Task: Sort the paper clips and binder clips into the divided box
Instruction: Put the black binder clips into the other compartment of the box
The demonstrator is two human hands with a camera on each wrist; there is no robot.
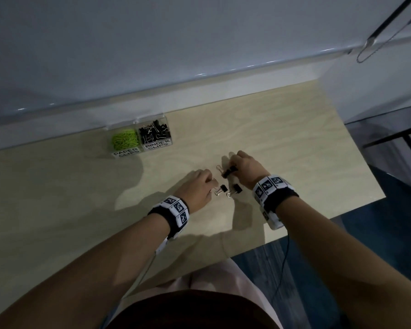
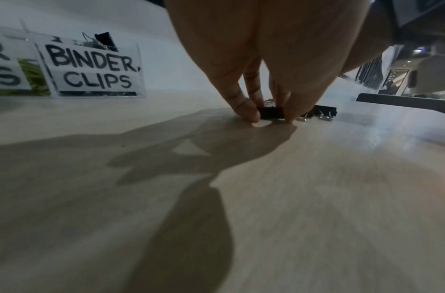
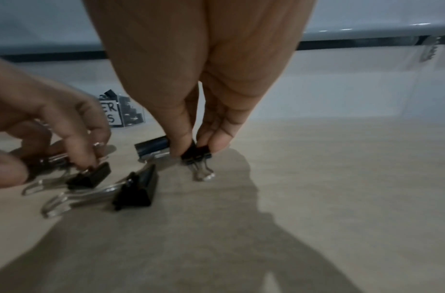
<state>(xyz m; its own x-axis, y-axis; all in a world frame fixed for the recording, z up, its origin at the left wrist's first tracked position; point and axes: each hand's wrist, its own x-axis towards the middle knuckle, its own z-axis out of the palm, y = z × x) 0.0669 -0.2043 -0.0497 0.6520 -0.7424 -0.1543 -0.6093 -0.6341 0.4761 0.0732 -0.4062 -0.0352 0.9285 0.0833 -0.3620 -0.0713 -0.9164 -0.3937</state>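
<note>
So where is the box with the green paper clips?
In the head view the divided box sits at the table's far edge by the wall, left of both hands. The green paper clips fill its left compartment, beside the binder clips compartment.

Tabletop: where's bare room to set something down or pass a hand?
Free: the table right of the divided box, and the near-left stretch beside the left hand. Crowded: between the left and right hand, where loose binder clips lie.
</note>
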